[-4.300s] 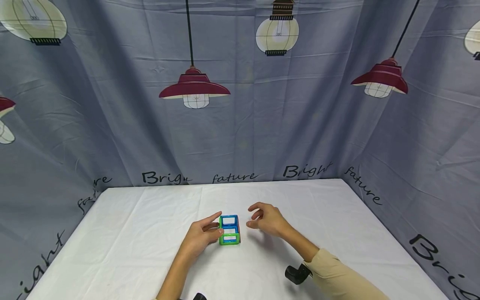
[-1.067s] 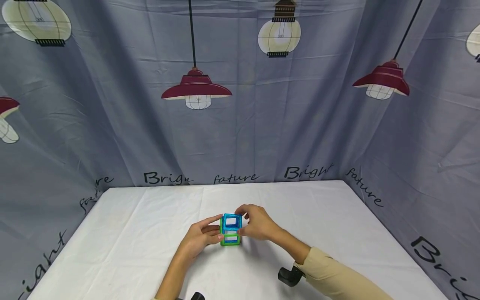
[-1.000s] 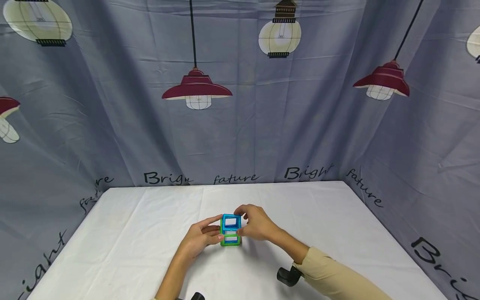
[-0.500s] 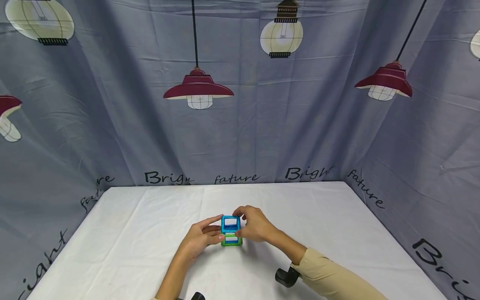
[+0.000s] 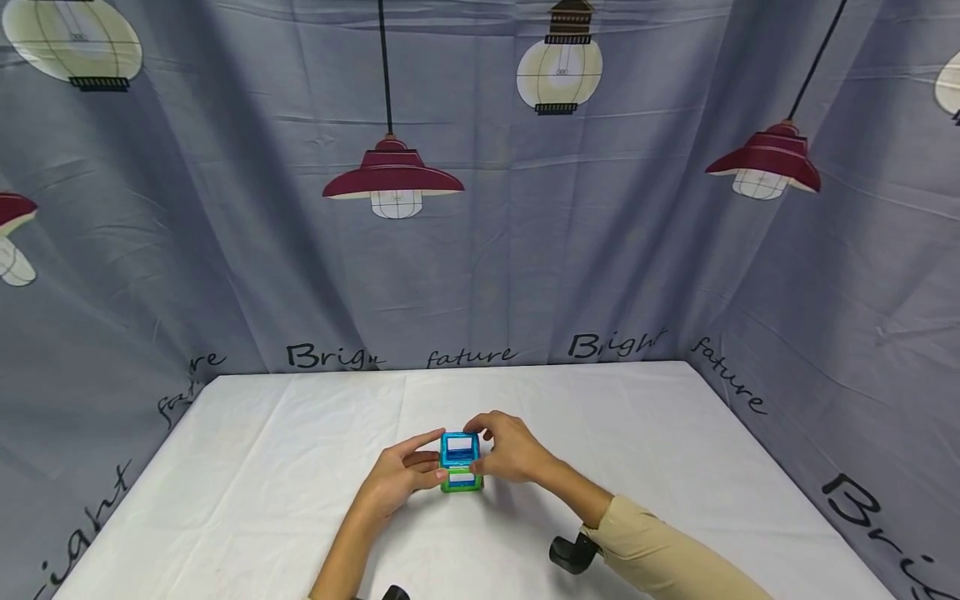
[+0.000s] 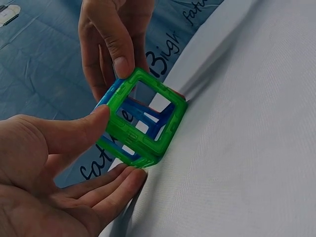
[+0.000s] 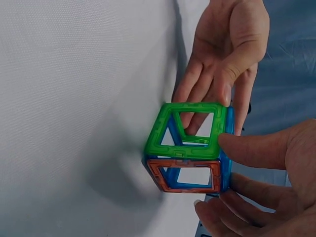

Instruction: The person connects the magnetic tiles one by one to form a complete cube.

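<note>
A small cube of magnetic tiles (image 5: pixel 461 488) stands on the white cloth in the head view. Its front tile (image 6: pixel 133 139) is green, as is the left side, and an orange-red tile (image 7: pixel 190 189) makes the right side. On top lies a blue magnetic tile (image 5: pixel 459 462), flush or nearly so with the rims. My left hand (image 5: pixel 402 479) holds the cube's left side, thumb at the near corner and index finger reaching the far one. With thumb and fingers, my right hand (image 5: pixel 516 450) pinches the blue tile by its near and far edges.
The white-covered table (image 5: pixel 300 500) stretches around the cube. A grey curtain (image 5: pixel 480 275) printed with lamps and lettering hangs behind it and along both sides. A black wrist-camera mount (image 5: pixel 573 554) sits by the right sleeve.
Empty beside the cube at first, my right hand later holds a blue tile over its top. That tile has come down and slightly left onto the cube. My left hand has stayed in place.
</note>
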Available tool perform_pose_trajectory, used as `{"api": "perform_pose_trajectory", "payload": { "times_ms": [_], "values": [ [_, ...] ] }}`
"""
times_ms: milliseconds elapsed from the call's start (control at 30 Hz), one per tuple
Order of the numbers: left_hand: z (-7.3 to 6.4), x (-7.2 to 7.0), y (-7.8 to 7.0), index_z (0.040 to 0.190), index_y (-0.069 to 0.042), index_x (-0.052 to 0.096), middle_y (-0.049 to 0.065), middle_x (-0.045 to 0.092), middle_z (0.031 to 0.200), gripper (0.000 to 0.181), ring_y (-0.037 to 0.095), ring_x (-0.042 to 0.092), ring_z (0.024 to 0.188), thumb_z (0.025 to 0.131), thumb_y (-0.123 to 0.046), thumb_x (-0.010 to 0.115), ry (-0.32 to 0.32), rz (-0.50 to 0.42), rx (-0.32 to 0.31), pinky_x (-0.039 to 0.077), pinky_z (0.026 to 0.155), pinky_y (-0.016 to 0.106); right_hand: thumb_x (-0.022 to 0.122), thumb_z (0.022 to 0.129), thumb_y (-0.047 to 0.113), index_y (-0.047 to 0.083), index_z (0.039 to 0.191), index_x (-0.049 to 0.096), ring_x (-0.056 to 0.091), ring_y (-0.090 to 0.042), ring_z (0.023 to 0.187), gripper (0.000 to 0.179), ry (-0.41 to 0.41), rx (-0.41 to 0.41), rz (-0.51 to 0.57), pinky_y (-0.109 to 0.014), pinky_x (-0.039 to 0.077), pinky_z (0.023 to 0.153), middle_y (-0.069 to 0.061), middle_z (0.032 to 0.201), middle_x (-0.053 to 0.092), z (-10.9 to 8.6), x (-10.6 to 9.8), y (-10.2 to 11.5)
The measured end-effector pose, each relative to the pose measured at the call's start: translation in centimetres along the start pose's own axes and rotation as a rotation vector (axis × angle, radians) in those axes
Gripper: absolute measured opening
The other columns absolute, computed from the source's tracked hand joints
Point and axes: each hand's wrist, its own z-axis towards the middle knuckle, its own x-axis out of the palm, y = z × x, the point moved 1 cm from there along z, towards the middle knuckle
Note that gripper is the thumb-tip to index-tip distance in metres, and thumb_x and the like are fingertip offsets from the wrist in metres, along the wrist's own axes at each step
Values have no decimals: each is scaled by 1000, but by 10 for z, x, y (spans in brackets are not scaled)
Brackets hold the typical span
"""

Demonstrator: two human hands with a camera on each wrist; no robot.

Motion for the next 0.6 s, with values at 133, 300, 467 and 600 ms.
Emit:
{"api": "perform_pose_trajectory", "payload": {
  "times_ms": [133, 300, 467, 600],
  "values": [
    [0, 2, -2, 147, -12, 55, 22, 62, 133, 67, 28, 64, 119, 85, -6, 80, -12, 11, 0, 57, 94, 35, 86, 75, 9, 1, 119, 69, 63, -31, 103, 49, -2, -5, 13, -43, 55, 82, -12, 115, 69, 0, -1, -1],
    [0, 3, -3, 147, -12, 55, 22, 63, 133, 67, 28, 65, 118, 85, -5, 80, -18, 26, 3, 57, 94, 35, 86, 74, 7, -1, 120, 69, 66, -30, 101, 49, -9, -14, 37, -44, 58, 84, -13, 115, 69, -1, -2, -2],
    [0, 4, -3, 147, -13, 55, 22, 63, 134, 67, 29, 64, 120, 85, -7, 80, -20, 51, 3, 57, 96, 38, 87, 74, 6, -2, 120, 69, 66, -30, 100, 49, -14, -16, 60, -45, 59, 87, -14, 115, 69, -3, -1, -4],
    [0, 4, 1, 149, -14, 53, 21, 63, 134, 69, 29, 64, 122, 86, -10, 80, -25, 72, -6, 56, 98, 39, 86, 75, 4, -3, 119, 69, 67, -33, 100, 48, -11, -31, 78, -47, 59, 87, -16, 114, 69, -3, 0, -6]
  ]
}}
